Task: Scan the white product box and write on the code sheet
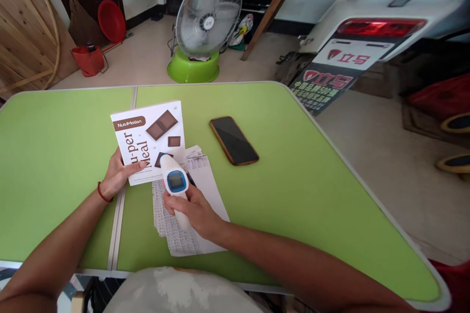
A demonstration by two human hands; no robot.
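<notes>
In my left hand point(119, 172) is a white box point(154, 122) printed with chocolate pieces and a brown "NutriMotion" label; my thumb lies across its front near the lower left corner. My right hand point(196, 210) is wrapped round the handle of a white infrared thermometer point(182, 215) with a blue-rimmed screen. The thermometer's blue tip overlaps the box's lower right part in view; whether they touch I cannot tell. Beneath the thermometer lie several sheets of paper point(211, 203) covered in writing. A dark, thin thing, partly hidden, shows beside the thermometer on the sheets.
A phone point(235, 141) in a brown case lies on the green folding table point(308, 205), right of the papers. Past the far edge, a fan point(208, 22) stands on a green basin point(193, 71). An electric scooter point(367, 34) is at the right, a red dustpan point(88, 60) at the left.
</notes>
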